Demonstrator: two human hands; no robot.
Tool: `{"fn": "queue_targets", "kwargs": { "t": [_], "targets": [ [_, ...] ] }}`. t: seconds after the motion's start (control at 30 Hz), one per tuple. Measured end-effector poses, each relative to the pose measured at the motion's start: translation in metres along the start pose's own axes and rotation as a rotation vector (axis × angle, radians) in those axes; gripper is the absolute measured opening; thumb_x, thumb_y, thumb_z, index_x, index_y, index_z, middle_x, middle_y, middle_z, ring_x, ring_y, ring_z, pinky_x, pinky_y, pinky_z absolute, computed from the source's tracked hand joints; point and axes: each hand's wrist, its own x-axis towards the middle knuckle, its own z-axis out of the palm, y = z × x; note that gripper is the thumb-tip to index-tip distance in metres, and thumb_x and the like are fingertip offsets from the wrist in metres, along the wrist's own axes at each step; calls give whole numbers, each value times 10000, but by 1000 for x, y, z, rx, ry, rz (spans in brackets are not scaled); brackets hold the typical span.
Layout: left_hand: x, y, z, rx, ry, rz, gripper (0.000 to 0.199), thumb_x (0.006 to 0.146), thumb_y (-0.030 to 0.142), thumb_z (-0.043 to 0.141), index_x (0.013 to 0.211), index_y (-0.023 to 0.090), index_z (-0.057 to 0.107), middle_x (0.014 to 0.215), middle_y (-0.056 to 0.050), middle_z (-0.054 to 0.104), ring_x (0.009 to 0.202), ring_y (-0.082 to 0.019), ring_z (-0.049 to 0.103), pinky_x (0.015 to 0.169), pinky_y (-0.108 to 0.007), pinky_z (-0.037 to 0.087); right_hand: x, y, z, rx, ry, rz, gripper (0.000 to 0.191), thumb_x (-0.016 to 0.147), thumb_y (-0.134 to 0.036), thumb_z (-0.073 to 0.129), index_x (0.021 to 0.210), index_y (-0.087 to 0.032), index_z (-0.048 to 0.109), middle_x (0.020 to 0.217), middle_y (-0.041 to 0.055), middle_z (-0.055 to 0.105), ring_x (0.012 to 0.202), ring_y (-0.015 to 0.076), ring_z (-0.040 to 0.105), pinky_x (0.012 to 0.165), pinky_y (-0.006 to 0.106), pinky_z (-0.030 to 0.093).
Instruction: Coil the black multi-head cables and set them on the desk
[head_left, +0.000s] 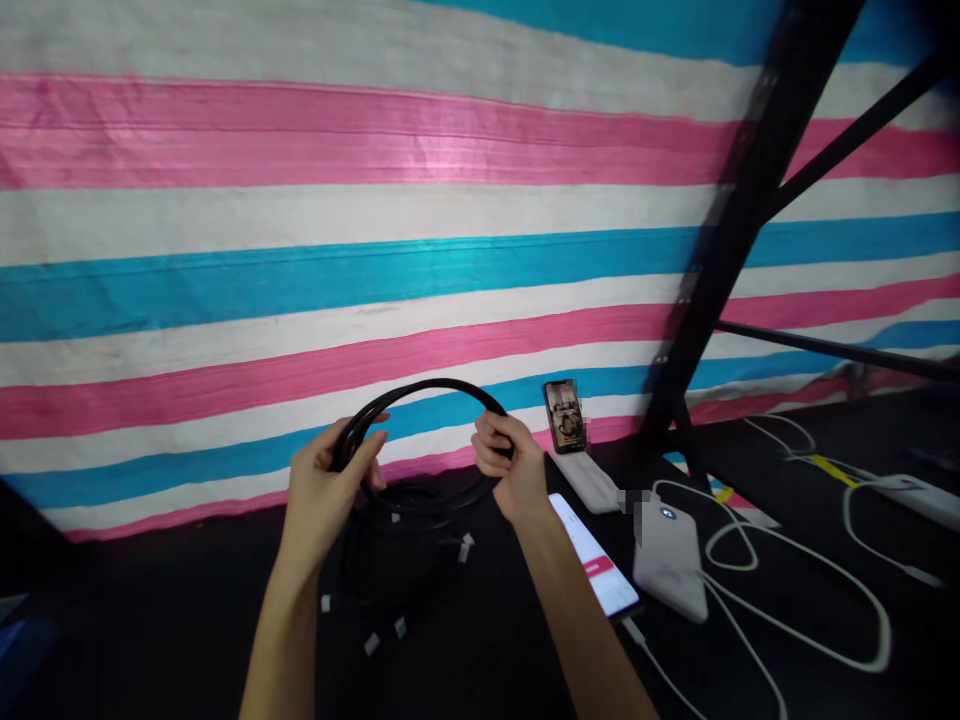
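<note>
1. Black cable: several strands in one coil, raised between both hands, in front of the striped sheet and above the black surface.
2. Left hand: fingers curled around the coil's left side, thumb crossing inward. Grip seemingly light; firmness cannot be told.
3. Right hand: fingers folded over the coil's right side, closed on the strands.
4. Handling, as judged: strands best gathered side by side, loops of equal size, the right hand anchoring while the left evens them. Following the cable's natural curve should avoid twists and kinks.
5. White tabs: scattered below the coil, among dark shapes too dim to separate. Snagging looks possible; a little lift seems wise.
6. Lit phone and white power bank: right of the coil, the phone near the right forearm. Low, narrow movements advisable here.
7. White cord: looped farther right, apart from the coil; best left unmixed.
</note>
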Motion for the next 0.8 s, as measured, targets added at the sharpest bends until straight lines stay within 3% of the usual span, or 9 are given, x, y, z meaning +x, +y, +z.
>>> {"fn": "queue_targets", "kwargs": {
  "t": [0.17, 0.3, 0.43, 0.57, 0.67, 0.73, 0.8],
  "targets": [
    [1, -5, -16, 171, -185, -20, 436, 820, 461, 542, 1148, 175, 575, 533, 14, 593, 470, -115, 517, 424, -198, 383, 0, -9, -1, 8, -130, 125, 328, 650, -454, 664, 707, -134, 623, 485, -96, 304, 362, 16, 164, 286, 134, 85],
    [6, -15, -24, 287, -156, 20, 466, 831, 488, 500, 1172, 180, 574, 768, -56, 685, 555, -128, 549, 517, -232, 450, -1, -7, -4, -160, -87, 37, 269, 713, -412, 681, 795, -157, 657, 525, -76, 375, 387, 33, 297, 291, 135, 188],
    [8, -18, -40, 245, -86, -31, 469, 779, 531, 540, 1092, 193, 629, 932, -95, 699, 649, -168, 636, 554, -252, 496, -3, -9, -8, -235, -68, -17, 299, 727, -447, 670, 810, -161, 697, 641, -35, 452, 505, 64, 448, 341, 147, 341],
    [0, -16, -65, 255, -40, -132, 312, 638, 460, 703, 846, 228, 719, 757, -59, 705, 372, -78, 460, 357, -203, 359, -3, -10, -10, -248, -58, -41, 296, 741, -457, 650, 772, -168, 704, 710, -9, 531, 527, 72, 472, 317, 150, 346],
    [-10, -17, -83, 189, -135, -253, 195, 537, 388, 759, 635, 225, 717, 543, -41, 643, 278, -61, 359, 286, -194, 243, -1, -8, -10, -286, -32, -79, 275, 734, -442, 657, 745, -171, 702, 768, 5, 583, 535, 71, 492, 333, 153, 367],
    [-15, -18, -93, 124, -143, -246, 194, 512, 399, 764, 532, 220, 693, 368, -15, 522, 247, -65, 331, 288, -181, 194, 0, -9, -11, -304, -22, -86, 282, 734, -448, 651, 786, -178, 711, 775, 7, 594, 553, 78, 519, 356, 156, 387],
    [-17, -18, -98, 40, -75, -153, 254, 503, 431, 775, 455, 213, 653, 277, 10, 410, 242, -48, 292, 317, -180, 203, 1, -11, -13, -322, -8, -99, 307, 741, -466, 640, 840, -186, 717, 758, 3, 587, 579, 86, 544, 387, 159, 413]
  ]
}}
